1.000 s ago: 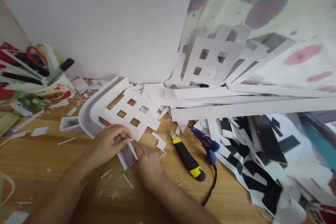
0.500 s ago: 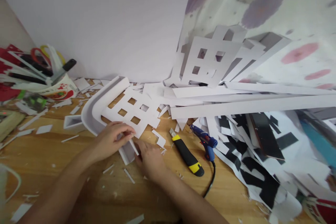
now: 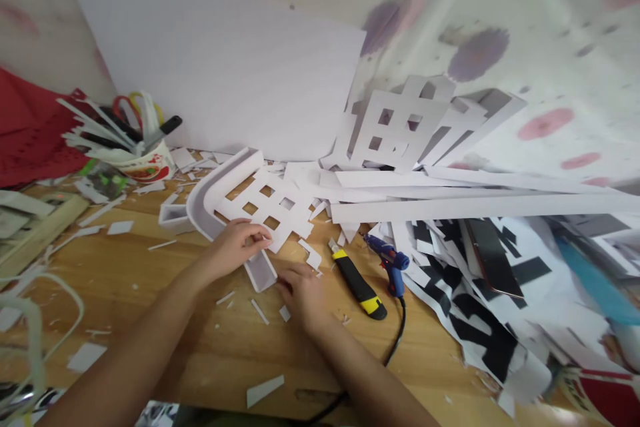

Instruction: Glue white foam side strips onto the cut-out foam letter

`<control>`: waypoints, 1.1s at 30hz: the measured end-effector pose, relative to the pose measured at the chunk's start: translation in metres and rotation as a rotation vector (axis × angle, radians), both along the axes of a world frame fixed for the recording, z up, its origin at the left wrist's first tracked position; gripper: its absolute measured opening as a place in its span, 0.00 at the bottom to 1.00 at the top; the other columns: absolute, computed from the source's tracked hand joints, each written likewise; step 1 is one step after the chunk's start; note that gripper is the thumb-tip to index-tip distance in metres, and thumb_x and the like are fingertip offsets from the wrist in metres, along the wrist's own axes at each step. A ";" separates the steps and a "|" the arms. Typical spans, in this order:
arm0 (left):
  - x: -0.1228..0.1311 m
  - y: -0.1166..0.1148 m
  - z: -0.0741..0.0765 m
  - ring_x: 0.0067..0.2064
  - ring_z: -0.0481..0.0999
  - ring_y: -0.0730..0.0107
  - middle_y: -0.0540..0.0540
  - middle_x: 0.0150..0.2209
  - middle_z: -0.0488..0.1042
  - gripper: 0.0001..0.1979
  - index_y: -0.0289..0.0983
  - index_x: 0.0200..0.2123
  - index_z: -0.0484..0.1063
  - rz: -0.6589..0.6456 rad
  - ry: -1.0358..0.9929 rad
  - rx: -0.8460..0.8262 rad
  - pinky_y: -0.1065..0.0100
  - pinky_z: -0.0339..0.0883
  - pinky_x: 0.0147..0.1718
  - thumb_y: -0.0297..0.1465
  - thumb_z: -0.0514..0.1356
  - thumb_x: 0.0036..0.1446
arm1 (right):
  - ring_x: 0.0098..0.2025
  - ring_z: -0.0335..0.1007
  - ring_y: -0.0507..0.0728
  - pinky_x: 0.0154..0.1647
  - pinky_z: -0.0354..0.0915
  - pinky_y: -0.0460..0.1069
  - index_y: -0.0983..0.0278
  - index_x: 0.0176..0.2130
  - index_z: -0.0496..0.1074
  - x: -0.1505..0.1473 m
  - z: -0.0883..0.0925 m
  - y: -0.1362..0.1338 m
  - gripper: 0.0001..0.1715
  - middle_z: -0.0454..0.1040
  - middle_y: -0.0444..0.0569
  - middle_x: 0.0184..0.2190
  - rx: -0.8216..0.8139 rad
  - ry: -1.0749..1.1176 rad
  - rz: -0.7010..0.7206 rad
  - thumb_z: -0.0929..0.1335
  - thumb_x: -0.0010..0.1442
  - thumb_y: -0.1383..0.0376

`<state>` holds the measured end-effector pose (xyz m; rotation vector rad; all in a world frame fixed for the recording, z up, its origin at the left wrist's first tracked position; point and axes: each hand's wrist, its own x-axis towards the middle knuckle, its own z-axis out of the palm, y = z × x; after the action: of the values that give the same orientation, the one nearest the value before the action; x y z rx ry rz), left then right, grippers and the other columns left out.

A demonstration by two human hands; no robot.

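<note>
A white curved channel (image 3: 200, 197) with raised side walls lies on the wooden table, its straight end pointing toward me. My left hand (image 3: 240, 247) reaches across the channel, its fingers pinched together at the wall near that end. Just right of the open end (image 3: 263, 273) rests my right hand (image 3: 303, 293), fingers loosely bent and apart, with nothing visible in them. Behind the left hand, a flat white cut-out (image 3: 265, 203) with square holes lies against the channel. A small white scrap (image 3: 285, 313) is beside my right hand.
A black-and-yellow utility knife (image 3: 357, 283) and a blue glue gun (image 3: 390, 260) with its cord lie right. Long white strips (image 3: 450, 207) stretch behind them. A phone (image 3: 493, 257) rests on patterned paper. A cup of tools (image 3: 150, 163) stands left; offcuts litter the table.
The narrow white strip seen between my hands is no longer visible there. My right hand has drawn slightly away from the channel's end, which now shows. The camera view has shifted.
</note>
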<state>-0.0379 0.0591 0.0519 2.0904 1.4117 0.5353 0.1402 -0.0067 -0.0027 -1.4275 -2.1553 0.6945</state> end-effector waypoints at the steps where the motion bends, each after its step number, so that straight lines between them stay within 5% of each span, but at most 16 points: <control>1: 0.000 0.000 -0.001 0.39 0.71 0.65 0.48 0.33 0.77 0.14 0.41 0.30 0.74 -0.004 -0.005 0.007 0.65 0.64 0.42 0.41 0.52 0.53 | 0.35 0.68 0.54 0.37 0.62 0.47 0.62 0.31 0.75 -0.002 -0.003 -0.001 0.08 0.74 0.48 0.31 0.024 0.013 -0.020 0.66 0.54 0.71; 13: 0.003 -0.002 -0.002 0.31 0.71 0.69 0.50 0.30 0.77 0.11 0.40 0.31 0.75 -0.010 0.004 0.062 0.65 0.62 0.41 0.35 0.53 0.53 | 0.33 0.67 0.54 0.35 0.62 0.47 0.62 0.30 0.75 -0.006 -0.017 -0.005 0.09 0.73 0.48 0.27 0.240 0.074 -0.051 0.65 0.54 0.71; 21: 0.002 -0.004 -0.004 0.34 0.71 0.67 0.49 0.31 0.78 0.11 0.39 0.31 0.74 -0.013 -0.013 0.093 0.66 0.62 0.39 0.34 0.53 0.53 | 0.31 0.65 0.53 0.33 0.60 0.46 0.63 0.29 0.73 -0.006 -0.005 -0.004 0.06 0.69 0.45 0.25 0.098 0.055 -0.062 0.66 0.49 0.71; 26: -0.001 -0.006 -0.007 0.35 0.71 0.67 0.49 0.32 0.77 0.12 0.41 0.32 0.74 -0.013 -0.016 0.127 0.66 0.63 0.39 0.36 0.52 0.55 | 0.31 0.64 0.52 0.33 0.60 0.45 0.64 0.36 0.69 0.002 0.005 0.000 0.15 0.70 0.46 0.30 -0.034 0.058 -0.051 0.65 0.46 0.75; 33: -0.004 -0.007 -0.008 0.37 0.71 0.67 0.49 0.33 0.76 0.12 0.40 0.33 0.73 -0.039 0.043 0.110 0.67 0.63 0.39 0.39 0.52 0.56 | 0.35 0.65 0.53 0.36 0.60 0.46 0.63 0.35 0.68 0.005 0.002 0.002 0.09 0.70 0.46 0.32 -0.110 0.087 0.004 0.69 0.50 0.70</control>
<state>-0.0418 0.0517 0.0444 2.2243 1.3903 0.5673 0.1455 -0.0044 -0.0009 -1.4209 -2.0819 0.8725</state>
